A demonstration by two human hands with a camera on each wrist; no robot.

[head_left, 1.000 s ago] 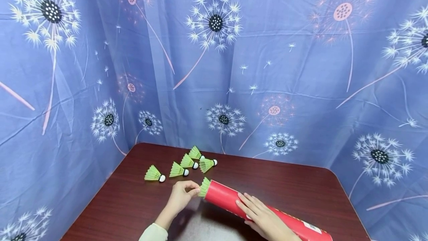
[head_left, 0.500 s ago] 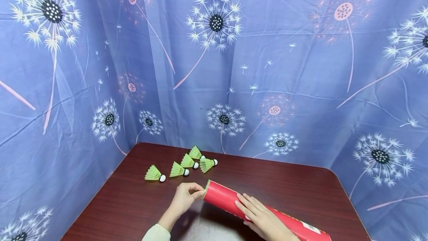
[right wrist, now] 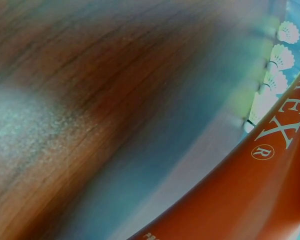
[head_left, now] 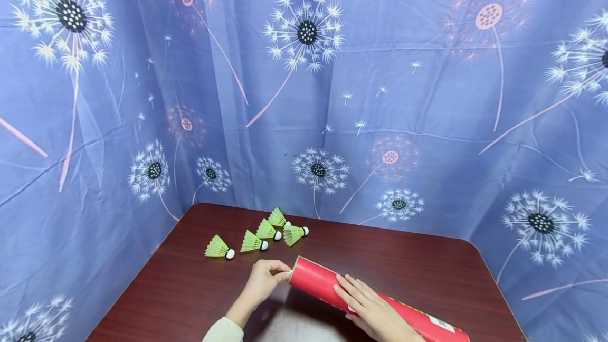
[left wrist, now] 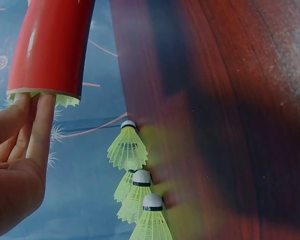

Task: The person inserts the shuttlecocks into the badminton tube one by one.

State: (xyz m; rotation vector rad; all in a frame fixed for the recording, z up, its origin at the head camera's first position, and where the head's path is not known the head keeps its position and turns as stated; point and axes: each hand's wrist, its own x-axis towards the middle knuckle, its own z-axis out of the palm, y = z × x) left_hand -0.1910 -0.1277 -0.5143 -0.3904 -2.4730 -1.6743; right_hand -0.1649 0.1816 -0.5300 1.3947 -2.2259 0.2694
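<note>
A red shuttlecock tube [head_left: 317,278] slants across the front of the table, its mouth facing left. My right hand [head_left: 375,307] holds it from above, fingers laid across the top and thumb at the near side. At the mouth, my left hand [head_left: 264,279] has its thumb and forefinger together; in the left wrist view those fingertips reach just inside the rim, hidden there. They pinch a yellow-green shuttlecock [left wrist: 67,100], of which only the skirt edge shows. Several more shuttlecocks [head_left: 252,241] with white heads lie loose behind the left hand.
The dark red-brown table [head_left: 408,257] has rounded back corners. A blue curtain [head_left: 266,94] printed with dandelions hangs along its back and sides. A bright glare patch [head_left: 296,326] shows on the tabletop near the front.
The shuttlecock at the mouth, whose skirt stuck out a second ago, has slid into the tube. My left hand has moved slightly right with it; my right hand stays put.
</note>
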